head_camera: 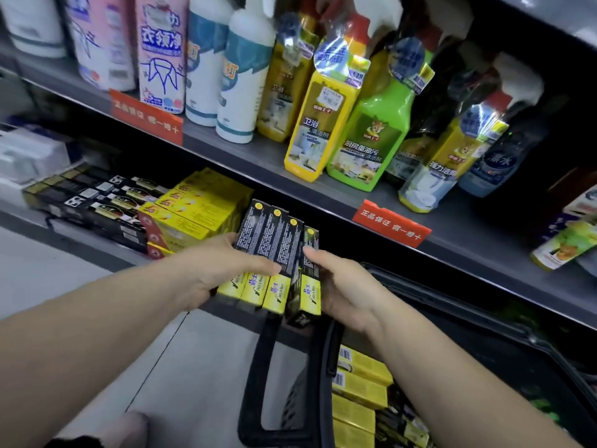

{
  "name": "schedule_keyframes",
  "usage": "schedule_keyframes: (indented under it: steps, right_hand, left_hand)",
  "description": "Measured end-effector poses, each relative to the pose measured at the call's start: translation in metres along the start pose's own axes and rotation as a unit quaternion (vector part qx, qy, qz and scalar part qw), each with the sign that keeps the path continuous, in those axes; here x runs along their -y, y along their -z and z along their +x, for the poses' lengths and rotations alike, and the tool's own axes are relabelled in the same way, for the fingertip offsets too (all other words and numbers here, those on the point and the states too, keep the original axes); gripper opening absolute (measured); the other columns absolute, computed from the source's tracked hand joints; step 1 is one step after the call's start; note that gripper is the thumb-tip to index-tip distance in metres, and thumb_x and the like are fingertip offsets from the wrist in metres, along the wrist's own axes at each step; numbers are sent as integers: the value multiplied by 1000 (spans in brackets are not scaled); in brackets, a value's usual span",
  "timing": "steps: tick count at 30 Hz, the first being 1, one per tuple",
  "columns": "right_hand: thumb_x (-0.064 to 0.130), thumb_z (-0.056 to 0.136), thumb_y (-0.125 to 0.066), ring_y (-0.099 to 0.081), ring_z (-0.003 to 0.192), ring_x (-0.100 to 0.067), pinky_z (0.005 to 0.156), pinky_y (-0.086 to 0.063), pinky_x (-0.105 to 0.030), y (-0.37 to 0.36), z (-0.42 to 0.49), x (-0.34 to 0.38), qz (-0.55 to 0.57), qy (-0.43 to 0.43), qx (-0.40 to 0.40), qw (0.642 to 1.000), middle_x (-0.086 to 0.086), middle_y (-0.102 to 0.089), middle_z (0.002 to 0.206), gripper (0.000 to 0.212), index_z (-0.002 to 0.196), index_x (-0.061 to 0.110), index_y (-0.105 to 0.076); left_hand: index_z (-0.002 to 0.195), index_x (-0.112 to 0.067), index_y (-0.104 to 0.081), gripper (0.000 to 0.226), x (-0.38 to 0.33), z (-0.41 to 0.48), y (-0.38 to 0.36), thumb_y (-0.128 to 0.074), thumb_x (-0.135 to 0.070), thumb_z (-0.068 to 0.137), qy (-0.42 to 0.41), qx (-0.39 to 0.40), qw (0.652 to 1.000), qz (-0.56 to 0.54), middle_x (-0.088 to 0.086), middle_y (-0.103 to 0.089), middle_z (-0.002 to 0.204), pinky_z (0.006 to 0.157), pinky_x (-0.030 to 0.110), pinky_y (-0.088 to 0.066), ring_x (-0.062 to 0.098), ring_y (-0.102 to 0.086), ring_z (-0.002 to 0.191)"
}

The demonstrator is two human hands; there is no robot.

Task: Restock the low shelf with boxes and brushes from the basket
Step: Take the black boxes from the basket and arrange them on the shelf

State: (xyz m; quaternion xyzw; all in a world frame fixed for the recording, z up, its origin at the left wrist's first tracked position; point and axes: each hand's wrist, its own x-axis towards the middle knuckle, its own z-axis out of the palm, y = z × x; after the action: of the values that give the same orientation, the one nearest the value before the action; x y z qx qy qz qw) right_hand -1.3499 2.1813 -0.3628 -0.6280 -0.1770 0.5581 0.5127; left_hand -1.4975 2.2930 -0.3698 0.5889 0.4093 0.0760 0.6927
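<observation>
Head view: my left hand [226,270] and right hand [336,286] grip opposite sides of four black-and-yellow boxes [274,250], held before the low shelf [80,240], at eleven o'clock from the basket [468,315]

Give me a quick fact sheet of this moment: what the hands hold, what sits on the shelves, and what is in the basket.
Held: four black-and-yellow boxes, side by side
Left hand: grips the row from its left side
Right hand: grips the rightmost box
Low shelf: long black boxes beside stacked yellow boxes
Basket: below the hands, with yellow packs inside
Upper shelf: cleaner bottles; red tags on its edge
</observation>
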Motion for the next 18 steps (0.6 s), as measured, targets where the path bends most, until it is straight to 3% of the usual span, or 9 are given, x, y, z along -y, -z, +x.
schedule_keyframes:
  steps: [2, 4, 8, 11, 13, 15, 18]
  right_hand:
    - [19, 91, -56, -67, 82, -27, 74, -56, -41, 1, 19, 8, -26, 7, 5, 1000, -9, -66, 115, 45, 132, 24, -40]
    - [15, 89, -57, -67, 72, -28, 69, -57, -40, 0, 39, 17, -63, -5, 12, 998, -7, -61, 116, 51, 129, 36, -34]
    - [14, 88, -61, -65, 59, -22, 57, -57, -30, -2, 91, 27, -146, -10, -59, 987, -7, -61, 87, 25, 105, 21, -44]
    - [18, 84, -67, -55, 61, -15, 56, -43, -21, 5, 136, 26, -233, -1, -173, 957, -5, -58, 78, 13, 83, 17, -54]
    - [24, 84, -67, -52, 65, -15, 51, -39, -19, 14, 164, 26, -280, -10, -214, 936, -4, -56, 79, 15, 77, 15, -58]
    - [31, 87, -63, -55, 79, -17, 59, -46, -15, 22, 188, 25, -303, -45, -206, 930, -2, -56, 91, 19, 92, 13, -61]
    - [34, 91, -58, -57, 88, -24, 69, -46, -26, 32, 228, 19, -368, -68, -174, 911, -10, -56, 106, 36, 116, 8, -57]
  left_hand:
    - [123, -20, -54, 74, -1, 13, 24, -87, -25, 56, 5, 11, 999, 50, 0, -66, 113, 109, 43, -30, 22, -54, 115]
    - [122, -20, -53, 77, 3, 23, 48, -88, -27, 53, 6, -1, 998, 60, 1, -65, 115, 109, 42, -30, 24, -53, 117]
    - [139, -18, -39, 109, 31, 43, 81, -87, -34, 43, 16, -40, 999, 0, 4, -61, 118, 109, 41, -28, 23, -49, 116]
    - [134, -20, -47, 96, 57, 53, 94, -85, -32, 47, 13, -67, 997, -41, 3, -65, 113, 104, 39, -33, 22, -55, 108]
    - [128, -21, -51, 83, 77, 60, 97, -85, -29, 52, 1, -90, 994, -61, 1, -69, 103, 87, 34, -43, 19, -61, 96]
    - [118, -23, -56, 64, 95, 67, 94, -83, -22, 59, -8, -113, 990, -87, -5, -73, 89, 64, 24, -43, 10, -66, 78]
    - [103, -23, -57, 45, 115, 79, 81, -79, -7, 67, -17, -123, 983, -133, -16, -72, 68, 45, 14, -46, -1, -65, 54]
